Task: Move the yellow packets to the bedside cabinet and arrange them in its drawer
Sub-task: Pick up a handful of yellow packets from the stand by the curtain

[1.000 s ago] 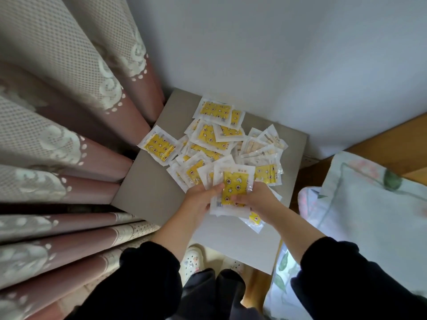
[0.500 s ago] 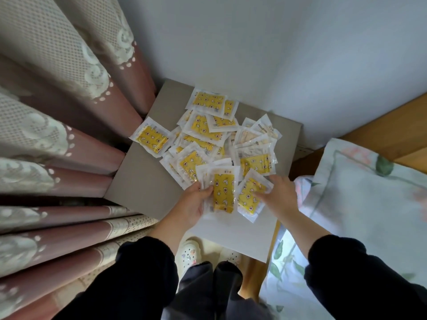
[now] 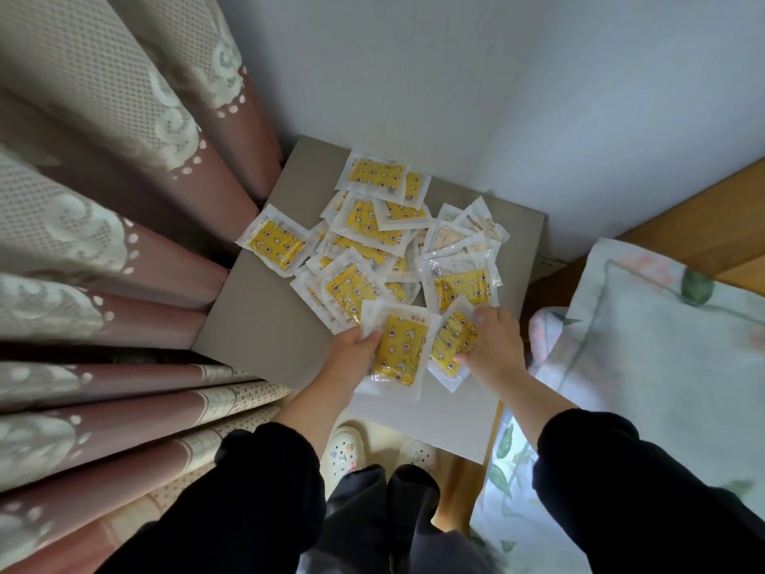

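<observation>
Clear-wrapped yellow packets [image 3: 372,225] heaped on grey cabinet top [image 3: 256,325], centre to 12 o'clock. At heap's 6 o'clock, one packet [image 3: 399,350] gripped in left hand [image 3: 352,360], thumb curled over it. At 5 o'clock, another packet [image 3: 453,345] pinched by right hand [image 3: 494,345], fingers curled. Pink lace curtain [image 3: 124,242] at 9 o'clock.

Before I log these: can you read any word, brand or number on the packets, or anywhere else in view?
None can be read.
Front packet, gripped by the left hand: small marks along its top edge, too blurred to read.
Pale packets at the pile's back right: faint print, too small to read.
</observation>
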A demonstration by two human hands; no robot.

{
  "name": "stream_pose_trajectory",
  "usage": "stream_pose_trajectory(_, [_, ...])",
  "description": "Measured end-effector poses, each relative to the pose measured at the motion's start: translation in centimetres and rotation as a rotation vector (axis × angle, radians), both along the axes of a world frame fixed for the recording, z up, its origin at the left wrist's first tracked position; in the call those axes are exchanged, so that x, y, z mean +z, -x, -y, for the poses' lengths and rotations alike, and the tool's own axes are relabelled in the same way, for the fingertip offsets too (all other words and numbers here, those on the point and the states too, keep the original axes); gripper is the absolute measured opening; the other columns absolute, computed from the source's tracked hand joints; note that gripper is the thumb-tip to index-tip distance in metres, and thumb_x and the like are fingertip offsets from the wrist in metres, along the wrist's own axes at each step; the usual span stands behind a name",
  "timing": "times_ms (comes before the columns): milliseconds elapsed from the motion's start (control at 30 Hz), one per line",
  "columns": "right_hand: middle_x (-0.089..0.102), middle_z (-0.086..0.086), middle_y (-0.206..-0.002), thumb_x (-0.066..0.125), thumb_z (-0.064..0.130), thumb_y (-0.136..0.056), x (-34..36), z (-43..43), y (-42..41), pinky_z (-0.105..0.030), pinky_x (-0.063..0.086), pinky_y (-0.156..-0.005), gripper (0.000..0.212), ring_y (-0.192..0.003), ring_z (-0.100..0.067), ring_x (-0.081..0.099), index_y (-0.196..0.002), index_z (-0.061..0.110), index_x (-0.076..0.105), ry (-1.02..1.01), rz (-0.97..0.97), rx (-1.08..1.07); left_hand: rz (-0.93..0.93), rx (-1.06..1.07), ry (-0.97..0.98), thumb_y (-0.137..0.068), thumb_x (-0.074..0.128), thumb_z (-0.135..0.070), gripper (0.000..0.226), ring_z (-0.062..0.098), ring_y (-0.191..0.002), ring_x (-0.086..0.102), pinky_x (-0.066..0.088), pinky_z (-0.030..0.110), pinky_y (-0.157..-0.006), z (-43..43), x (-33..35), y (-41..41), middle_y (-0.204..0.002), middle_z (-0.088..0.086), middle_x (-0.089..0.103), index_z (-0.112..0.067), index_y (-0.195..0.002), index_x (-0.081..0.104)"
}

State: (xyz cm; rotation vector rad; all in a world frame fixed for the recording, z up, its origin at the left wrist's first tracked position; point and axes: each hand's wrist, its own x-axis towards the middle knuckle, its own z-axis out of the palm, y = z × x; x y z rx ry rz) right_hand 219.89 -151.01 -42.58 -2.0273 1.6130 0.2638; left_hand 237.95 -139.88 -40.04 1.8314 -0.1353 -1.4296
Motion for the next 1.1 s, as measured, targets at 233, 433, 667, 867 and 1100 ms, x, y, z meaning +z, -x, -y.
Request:
stream_pose_trajectory(233, [0.046, -0.004, -0.131, 0.084, 0.048, -0.059, 0.7, 1.0, -0.7, -0.038, 0.041, -0.097, 0.091, -0.122, -0.026, 0.041, -0.133, 0.020, 0.040, -0.057, -0.236, 0.004, 0.171, -0.112, 0.006, -0.099, 0.051, -0.021, 0.016, 0.017, -0.077, 0.059, 0.049, 0.029, -0.072, -0.2, 0.5, 0.5, -0.084, 0.002, 0.065, -0.016, -0.090, 0.063])
stream_pose_trajectory(433, [0.044, -0.004, -0.124, 0.079, 0.055, -0.061, 1.2, 1.3, -0.3, -0.034, 0.038, -0.093, 0.070, -0.115, -0.025, 0.043, -0.116, 0.020, 0.053, -0.075, -0.342, 0.096, 0.190, -0.152, -0.031, -0.098, 0.053, -0.029, 0.028, 0.019, -0.074, 0.054, 0.045, 0.029, -0.069, -0.6, 0.6, 0.9, -0.081, 0.005, 0.060, -0.005, -0.093, 0.066])
stream_pose_trajectory(667, [0.049, -0.002, -0.061, 0.068, 0.009, -0.083, 3.7, 1.8, 0.6, -0.013, 0.036, -0.047, 0.021, -0.055, -0.011, 0.046, -0.066, 0.008, 0.055, -0.354, 0.335, -0.185, 0.196, -0.206, 0.008, -0.094, 0.057, -0.032, 0.025, 0.018, -0.079, 0.061, 0.048, 0.032, -0.077, -0.3, 1.0, 0.3, -0.088, 0.005, 0.069, -0.010, -0.095, 0.069])
stream_pose_trajectory(867, [0.068, -0.013, -0.104, 0.053, 0.004, -0.094, 5.8, 1.7, -1.0, -0.041, 0.056, -0.084, 0.017, -0.097, -0.027, 0.066, -0.108, 0.007, 0.061, -0.857, 0.792, -0.563, 0.156, -0.203, 0.090, -0.093, 0.059, -0.028, 0.024, 0.016, -0.073, 0.057, 0.046, 0.031, -0.073, 0.5, 2.4, 1.1, -0.077, 0.001, 0.064, -0.009, -0.084, 0.069])
stream_pose_trajectory(1100, [0.071, -0.010, -0.103, 0.037, 0.030, -0.102, 5.8, 0.3, -2.9, -0.036, 0.056, -0.076, 0.036, -0.092, -0.021, 0.069, -0.125, 0.007, 0.052, -0.988, 0.976, -0.793, 0.410, -0.152, 0.018, -0.098, 0.051, -0.027, 0.027, 0.017, -0.067, 0.045, 0.036, 0.027, -0.057, 0.4, 2.2, 1.9, -0.074, 0.003, 0.050, -0.003, -0.087, 0.055])
